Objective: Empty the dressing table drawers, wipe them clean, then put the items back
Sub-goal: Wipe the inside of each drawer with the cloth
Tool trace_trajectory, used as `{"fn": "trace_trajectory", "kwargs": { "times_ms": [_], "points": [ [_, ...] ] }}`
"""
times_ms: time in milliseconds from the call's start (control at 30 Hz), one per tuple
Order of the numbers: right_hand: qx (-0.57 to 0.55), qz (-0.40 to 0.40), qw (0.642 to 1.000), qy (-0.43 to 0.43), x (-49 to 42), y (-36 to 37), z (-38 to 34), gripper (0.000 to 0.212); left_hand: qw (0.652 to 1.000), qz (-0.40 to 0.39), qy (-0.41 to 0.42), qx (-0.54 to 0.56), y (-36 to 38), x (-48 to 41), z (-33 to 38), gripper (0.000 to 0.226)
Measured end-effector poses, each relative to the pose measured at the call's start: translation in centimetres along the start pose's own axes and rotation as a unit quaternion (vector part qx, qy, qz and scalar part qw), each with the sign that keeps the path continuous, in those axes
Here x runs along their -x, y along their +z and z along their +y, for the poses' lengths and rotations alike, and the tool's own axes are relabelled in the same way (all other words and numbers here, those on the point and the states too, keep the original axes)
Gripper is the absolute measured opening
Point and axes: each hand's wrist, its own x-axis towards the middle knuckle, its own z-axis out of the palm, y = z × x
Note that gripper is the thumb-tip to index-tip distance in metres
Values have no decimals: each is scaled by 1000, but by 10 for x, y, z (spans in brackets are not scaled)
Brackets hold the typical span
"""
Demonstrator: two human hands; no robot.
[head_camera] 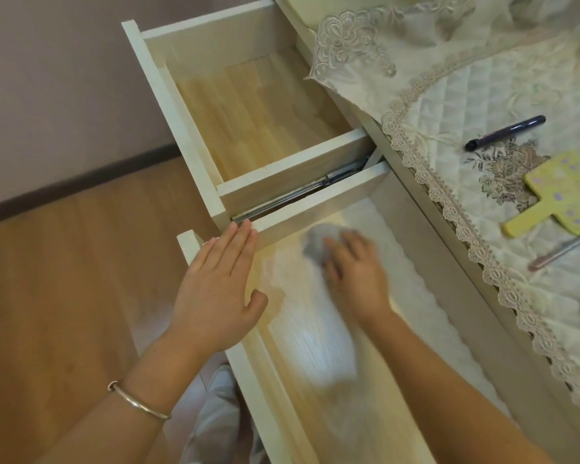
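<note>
From my feed I see two drawers pulled out of the dressing table. The far drawer (161,95) shows a bare wooden floor, and the near drawer (248,380) sits just beside it, lined with a pale ribbed sheet. The hands are apart. My left hand (215,289) lies flat, fingers straight and together, over the near drawer's front rim, with its fingertips at the corner by the far drawer. A thin metal bracelet (138,401) circles that wrist. My right hand (352,272) is inside the near drawer, pressing down on a grey cloth (315,242) against the lining near the drawer's far end. That hand and the cloth are smeared with blur, so I cannot tell whether the fingers curl round the cloth or only press on it. To the right, the worktop carries a quilted, lace-edged cover (466,95). On it lie a dark pen (506,132), a yellow paddle-shaped item (563,195) and a slim pinkish stick (563,251), all well apart from the drawers. A wooden floor (64,279) lies below on the left.
</note>
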Motion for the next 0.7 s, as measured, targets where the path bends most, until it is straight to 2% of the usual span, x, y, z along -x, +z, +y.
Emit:
{"fn": "trace_trajectory", "kwargs": {
  "times_ms": [100, 267, 333, 400, 467, 533, 600, 700],
  "points": [
    [21, 22, 990, 138, -27, -8, 27, 34, 1000, 3, 0, 2, 1, 0, 0, 73],
    [-31, 30, 960, 277, -32, 6, -3, 33, 1000, 1, 0, 13, 2, 0, 0, 73],
    [-59, 26, 973, 221, -15, 13, -26, 31, 1000, 1, 2, 18, 2, -1, 0, 73],
    [-78, 11, 993, 92, 11, 16, -59, 34, 1000, 4, 1, 24, 2, -1, -1, 73],
    [-104, -26, 994, -24, 34, 13, -82, 36, 999, 7, 1, 31, 1, -1, -1, 72],
    [-104, -53, 989, -88, 45, 5, -70, 34, 999, 5, 6, 38, 0, -1, -1, 71],
    [-77, -36, 995, -60, 51, -3, -39, 33, 999, 10, 1, 41, 0, 0, 0, 69],
    [-77, 8, 988, 133, 54, -12, -17, 35, 998, 26, -43, 48, 2, 4, 2, 69]
  ]
}}
